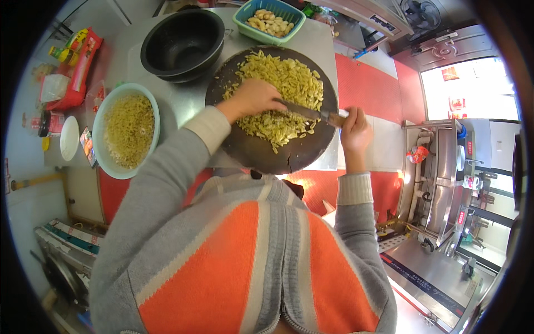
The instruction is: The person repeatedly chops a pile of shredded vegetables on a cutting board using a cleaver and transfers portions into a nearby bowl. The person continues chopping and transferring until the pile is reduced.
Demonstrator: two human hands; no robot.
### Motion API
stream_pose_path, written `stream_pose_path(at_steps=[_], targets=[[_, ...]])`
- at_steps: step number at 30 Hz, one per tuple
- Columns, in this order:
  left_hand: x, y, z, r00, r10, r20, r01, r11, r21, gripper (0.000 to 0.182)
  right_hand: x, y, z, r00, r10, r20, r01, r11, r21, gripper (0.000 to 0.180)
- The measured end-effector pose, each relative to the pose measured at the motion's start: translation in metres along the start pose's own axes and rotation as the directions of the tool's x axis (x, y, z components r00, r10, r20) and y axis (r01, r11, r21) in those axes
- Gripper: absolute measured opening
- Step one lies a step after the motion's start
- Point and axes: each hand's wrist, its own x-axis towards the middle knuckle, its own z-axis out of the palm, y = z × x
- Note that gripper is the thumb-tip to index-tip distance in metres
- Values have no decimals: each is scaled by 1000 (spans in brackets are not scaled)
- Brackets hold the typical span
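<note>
A round dark chopping board (250, 156) lies before me, with a crack at its near edge. Chopped yellow-green pickled vegetable (288, 75) is heaped on its far half, and a smaller, finer pile (271, 131) lies nearer me. My right hand (358, 131) grips the wooden handle of a kitchen knife (303, 110). Its blade runs leftward across the board, between the two heaps. My left hand (256, 98) is curled at the far end of the blade, fingers on it. The cutting edge is partly hidden by the vegetable pieces.
A pale basin (156, 121) of finely chopped vegetable stands left. Behind are a black bowl (183, 46) and a green basket (273, 39) of pale cloves or bulbs. A phone (88, 146), a white bowl (69, 137) and a red tray (83, 75) line the steel table's left side.
</note>
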Motion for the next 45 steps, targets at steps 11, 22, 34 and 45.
stream_pose_path(at_steps=[11, 22, 34, 45], targets=[[9, 28, -5, 991, -127, 31, 123, 988, 92, 39, 19, 23, 18, 993, 108, 45, -114, 984, 140, 28], [18, 29, -3, 993, -71, -91, 79, 994, 82, 37, 16, 58, 47, 974, 211, 83, -225, 942, 251, 26], [24, 15, -4, 993, -98, 60, 91, 990, 108, 38, 4, 52, 35, 949, 264, 172, -298, 929, 217, 28], [21, 23, -14, 998, -12, 57, 6, 995, 97, 39, -6, 41, 31, 963, 232, 135, -247, 964, 104, 32]])
